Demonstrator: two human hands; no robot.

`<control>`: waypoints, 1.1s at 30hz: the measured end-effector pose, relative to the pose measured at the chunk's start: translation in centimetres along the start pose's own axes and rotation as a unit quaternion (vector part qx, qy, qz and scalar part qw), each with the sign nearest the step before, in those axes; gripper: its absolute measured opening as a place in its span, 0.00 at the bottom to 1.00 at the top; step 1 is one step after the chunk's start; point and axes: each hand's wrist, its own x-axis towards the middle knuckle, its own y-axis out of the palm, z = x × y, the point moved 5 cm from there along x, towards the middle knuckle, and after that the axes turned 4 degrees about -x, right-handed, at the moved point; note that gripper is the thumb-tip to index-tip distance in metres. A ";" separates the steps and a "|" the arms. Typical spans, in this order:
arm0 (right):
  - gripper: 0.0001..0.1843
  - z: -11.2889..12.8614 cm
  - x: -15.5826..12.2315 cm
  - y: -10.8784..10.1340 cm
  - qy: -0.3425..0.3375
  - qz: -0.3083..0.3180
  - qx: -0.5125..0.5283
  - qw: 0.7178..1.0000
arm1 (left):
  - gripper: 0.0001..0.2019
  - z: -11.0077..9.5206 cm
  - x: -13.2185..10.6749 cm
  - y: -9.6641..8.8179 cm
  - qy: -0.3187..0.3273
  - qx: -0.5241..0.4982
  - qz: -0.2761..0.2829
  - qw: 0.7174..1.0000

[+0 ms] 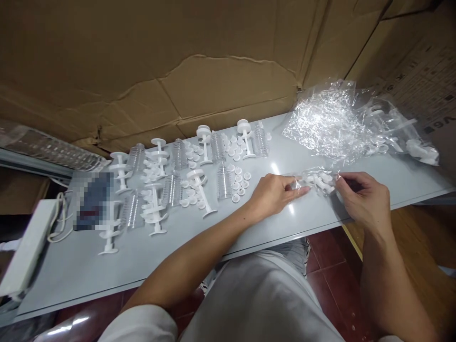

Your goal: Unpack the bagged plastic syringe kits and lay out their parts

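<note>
A small clear plastic bag (322,183) of little white plastic parts lies between my hands over the table's right half. My left hand (274,194) pinches its left end between thumb and fingers. At the bag's right end, my right hand (366,197) is closed on the plastic with thumb and forefinger. Left of my hands stand rows of parts: white plungers with round ends (202,190), clear ribbed tubes (223,181) and small white round caps (241,191). Further left are white plastic pieces with side flanges (156,209).
A large crinkled clear bag (331,123) sits at the back right, beside another bag of white parts (422,152). Cardboard (228,90) walls off the back of the grey table (263,232). A white power strip (30,247) and a blurred dark packet (94,202) lie left.
</note>
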 end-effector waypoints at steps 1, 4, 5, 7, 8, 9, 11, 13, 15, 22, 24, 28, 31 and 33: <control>0.14 -0.1 0.0 -0.2 0.037 -0.011 0.025 0.999 | 0.18 -0.2 -0.3 -0.2 0.017 0.004 -0.002 1.000; 0.15 0.2 -0.1 -0.7 0.124 -0.027 0.149 0.981 | 0.25 -0.4 -1.9 -0.9 0.065 0.030 -0.027 0.997; 0.15 0.6 0.0 -0.8 0.137 -0.029 0.201 0.970 | 0.24 -0.2 -2.4 -1.0 0.071 0.039 -0.035 0.996; 0.16 1.5 0.2 -1.1 0.143 -0.039 0.293 0.944 | 0.21 0.4 -3.3 -1.0 0.067 0.042 -0.041 0.996; 0.18 2.0 0.4 -1.2 0.144 -0.043 0.329 0.932 | 0.19 0.7 -3.5 -0.9 0.063 0.038 -0.041 0.996; 0.20 2.5 0.6 -1.3 0.143 -0.045 0.355 0.923 | 0.18 1.0 -3.7 -0.7 0.060 0.032 -0.039 0.997; 0.23 3.2 1.1 -1.4 0.139 -0.048 0.380 0.913 | 0.17 1.4 -3.8 -0.2 0.058 0.024 -0.033 0.997; 0.24 3.5 1.5 -1.3 0.140 -0.046 0.382 0.912 | 0.15 1.6 -3.7 0.2 0.055 0.025 -0.034 0.998; 0.24 3.4 1.9 -1.0 0.138 -0.046 0.371 0.917 | 0.15 1.7 -3.5 0.4 0.045 0.030 -0.045 0.997; 0.23 1.3 1.7 0.3 0.124 -0.051 0.340 0.931 | 0.09 1.3 -3.2 0.6 0.024 0.107 -0.084 0.990; 0.22 0.9 1.4 0.5 0.119 -0.062 0.332 0.934 | 0.10 1.2 -3.0 0.8 0.026 0.116 -0.086 0.989; 0.22 0.7 0.7 1.5 0.138 -0.018 0.326 0.935 | 0.18 0.8 -2.1 1.8 0.019 0.158 -0.069 0.985; 0.23 0.9 0.4 1.6 0.130 -0.019 0.299 0.945 | 0.13 0.2 -1.9 2.0 0.012 0.191 -0.044 0.980; 0.23 0.9 0.4 1.1 0.117 -0.050 0.269 0.955 | 0.13 -0.5 -2.7 1.2 0.025 0.197 -0.024 0.980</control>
